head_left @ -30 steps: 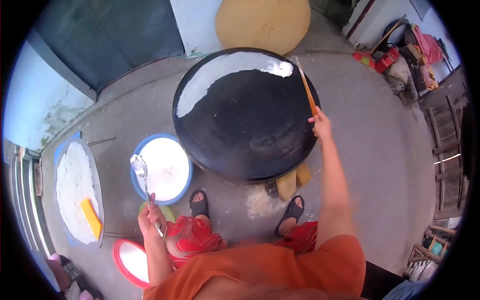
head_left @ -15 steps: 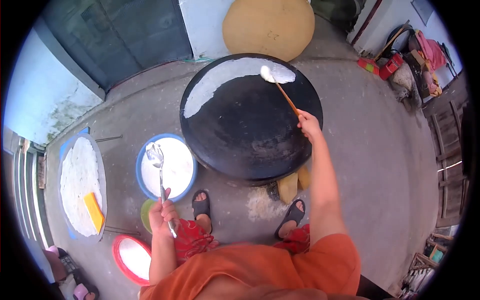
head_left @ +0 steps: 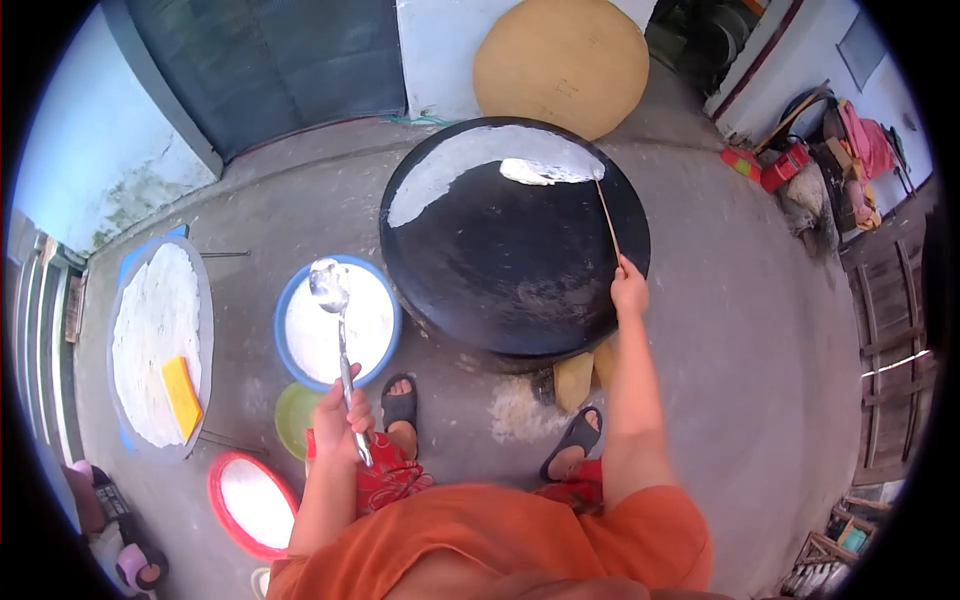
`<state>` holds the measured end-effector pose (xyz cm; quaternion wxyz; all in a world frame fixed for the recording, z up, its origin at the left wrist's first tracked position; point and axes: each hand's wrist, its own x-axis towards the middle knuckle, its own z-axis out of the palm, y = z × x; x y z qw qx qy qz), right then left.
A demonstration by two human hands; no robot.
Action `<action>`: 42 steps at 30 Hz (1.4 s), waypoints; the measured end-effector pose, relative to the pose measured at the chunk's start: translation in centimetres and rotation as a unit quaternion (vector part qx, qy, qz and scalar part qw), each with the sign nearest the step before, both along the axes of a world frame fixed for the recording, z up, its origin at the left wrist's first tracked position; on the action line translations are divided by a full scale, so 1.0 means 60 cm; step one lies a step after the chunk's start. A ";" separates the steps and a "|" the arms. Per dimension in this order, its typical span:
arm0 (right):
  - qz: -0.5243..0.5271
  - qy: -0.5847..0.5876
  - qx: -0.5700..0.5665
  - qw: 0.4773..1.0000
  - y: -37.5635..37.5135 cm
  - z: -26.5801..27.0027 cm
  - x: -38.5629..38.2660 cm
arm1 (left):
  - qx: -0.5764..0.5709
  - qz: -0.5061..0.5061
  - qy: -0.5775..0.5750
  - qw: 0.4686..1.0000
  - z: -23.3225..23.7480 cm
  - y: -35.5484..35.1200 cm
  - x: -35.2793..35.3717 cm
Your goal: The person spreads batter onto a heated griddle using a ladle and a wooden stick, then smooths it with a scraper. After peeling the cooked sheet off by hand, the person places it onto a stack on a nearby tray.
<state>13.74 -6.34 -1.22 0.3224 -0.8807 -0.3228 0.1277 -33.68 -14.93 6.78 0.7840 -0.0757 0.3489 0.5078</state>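
Note:
My left hand (head_left: 343, 413) is closed round the handle of a metal ladle (head_left: 327, 284), whose batter-smeared bowl hangs over a blue basin (head_left: 399, 318) of white batter (head_left: 340, 330). In my right hand (head_left: 629, 290) is a thin wooden spreader (head_left: 610, 222), its far end at the upper right of a large round black griddle (head_left: 500, 250). A thin white batter layer (head_left: 430, 172) curves along the griddle's far rim. A thicker white dollop (head_left: 537, 172) lies at the inner edge of that layer, left of the spreader's end.
Left of the basin, a thin white sheet (head_left: 155, 330) lies on an oval board, with a yellow scraper (head_left: 182, 397) on it. A red basin (head_left: 222, 515) and a green bowl (head_left: 291, 420) stand near my legs. Behind the griddle leans a round tan lid (head_left: 560, 65). Clutter (head_left: 815, 170) lines the right wall.
The spreader's end has moved right and slightly nearer me along the far rim. A thick streak of batter now lies where its head was. The ladle stays over the basin.

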 end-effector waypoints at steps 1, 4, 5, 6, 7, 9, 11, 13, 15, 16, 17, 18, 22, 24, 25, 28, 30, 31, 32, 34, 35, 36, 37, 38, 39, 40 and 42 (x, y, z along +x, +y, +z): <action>0.017 0.039 0.071 0.997 0.008 -0.068 0.026 | 0.003 -0.014 0.013 1.000 0.001 -0.002 0.000; 0.130 0.134 0.083 0.979 0.046 -0.028 -0.086 | 0.011 -0.018 0.001 1.000 -0.006 -0.001 -0.001; 0.134 0.108 0.046 0.984 0.065 -0.021 -0.107 | 0.010 -0.016 -0.009 1.000 -0.006 0.000 -0.001; 0.144 0.111 0.036 0.983 0.076 -0.005 -0.108 | 0.014 -0.013 -0.010 1.000 -0.003 0.000 -0.001; 0.156 0.116 0.028 0.981 0.088 0.008 -0.115 | 0.011 -0.014 -0.006 1.000 0.000 0.002 -0.001; 0.083 0.044 -0.049 0.994 0.087 0.060 -0.126 | 0.009 -0.007 -0.007 1.000 0.002 0.003 0.002; 0.094 0.044 -0.036 0.994 0.103 0.010 -0.124 | 0.014 -0.009 0.008 1.000 0.003 -0.002 0.000; 0.155 0.024 -0.030 0.987 0.114 0.017 -0.153 | 0.021 -0.007 0.009 1.000 0.000 -0.001 -0.003; 0.179 0.029 -0.033 0.983 0.103 0.041 -0.153 | 0.022 -0.013 0.003 1.000 0.000 -0.001 -0.005; 0.164 0.025 -0.049 0.985 0.093 0.058 -0.144 | 0.022 -0.013 0.002 1.000 0.000 0.000 -0.005; 0.150 0.019 -0.065 0.986 0.088 0.068 -0.135 | 0.025 -0.013 0.004 1.000 0.000 0.000 -0.005; 0.098 0.020 -0.048 0.994 0.086 0.060 -0.128 | 0.027 -0.012 0.008 1.000 -0.001 -0.001 -0.005; 0.242 0.026 0.025 0.970 0.089 0.000 -0.136 | 0.021 -0.013 0.008 1.000 0.001 0.002 -0.006; 0.267 0.031 -0.002 0.963 0.066 0.021 -0.129 | 0.030 -0.010 0.019 0.999 -0.003 0.000 -0.007; 0.293 0.035 -0.023 0.955 0.060 0.027 -0.122 | 0.029 -0.011 0.018 0.999 -0.005 0.000 -0.008; 0.188 0.063 -0.018 0.980 0.033 0.045 -0.107 | 0.034 -0.015 0.014 0.999 -0.006 -0.001 -0.013; 0.166 0.067 0.045 0.983 0.046 -0.015 -0.104 | 0.027 -0.018 0.046 0.998 -0.002 -0.002 -0.010; 0.199 0.095 0.088 0.972 0.053 -0.027 -0.117 | 0.026 -0.017 0.048 0.998 -0.003 -0.005 -0.011; 0.266 0.066 0.069 0.959 0.060 -0.038 -0.131 | 0.025 -0.019 0.033 0.999 -0.003 -0.002 -0.012; 0.309 0.040 0.009 0.950 0.056 0.010 -0.170 | 0.018 -0.019 0.013 1.000 0.002 -0.001 -0.013; 0.322 0.036 -0.019 0.946 0.049 0.027 -0.173 | 0.015 -0.018 0.012 1.000 0.000 -0.005 -0.012; 0.325 0.063 -0.044 0.942 0.040 0.046 -0.164 | 0.016 -0.019 0.014 1.000 -0.002 -0.005 -0.013; 0.329 0.091 -0.068 0.938 0.032 0.063 -0.152 | 0.020 -0.019 0.017 0.999 -0.002 -0.003 -0.014; 0.289 0.101 -0.049 0.951 0.023 0.073 -0.150 | 0.021 -0.016 0.016 1.000 -0.001 0.000 -0.014; 0.293 0.100 -0.051 0.950 0.030 0.055 -0.152 | 0.027 -0.017 0.030 0.999 -0.002 0.001 -0.014; 0.268 0.102 -0.002 0.958 0.036 0.019 -0.156 | 0.030 -0.019 0.045 0.998 -0.003 -0.003 -0.015; 0.303 0.058 0.067 0.949 0.039 -0.025 -0.174 | 0.021 -0.020 0.037 0.999 0.001 -0.005 -0.014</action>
